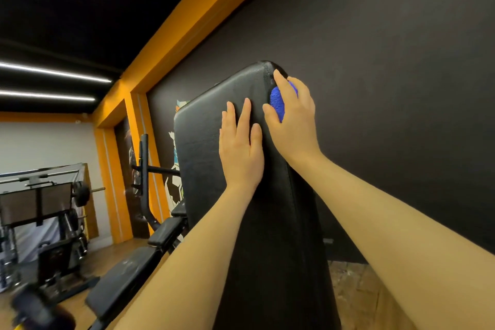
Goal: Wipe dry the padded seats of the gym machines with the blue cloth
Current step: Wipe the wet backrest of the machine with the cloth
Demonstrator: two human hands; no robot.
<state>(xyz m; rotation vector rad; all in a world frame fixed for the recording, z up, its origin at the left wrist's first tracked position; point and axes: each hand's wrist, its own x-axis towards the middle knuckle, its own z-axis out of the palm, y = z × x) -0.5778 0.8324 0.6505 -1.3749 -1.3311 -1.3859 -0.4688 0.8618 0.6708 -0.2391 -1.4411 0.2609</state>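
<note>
Head view: right hand (pixel 292 118) grips blue cloth (pixel 277 103) (left hand (pixel 241 147) flat) on pad (pixel 203 136).

1. We see a tall black padded backrest (pixel 209 128) rising up the middle of the scene, set against a dark wall (pixel 375 61).
2. Our left hand (pixel 241 150) lies flat on the pad's face, fingers straight and pointing up.
3. Our right hand (pixel 292 120) grips a bunched blue cloth (pixel 277 103) against the pad's right edge, near its top corner.
4. Far left, we make out a weight rack with a barbell (pixel 80 193), blurred.
5. Lower left, a flat black bench (pixel 128 276) stands on the wooden floor (pixel 348 289).
6. Orange beams (pixel 187 13) frame the wall.
</note>
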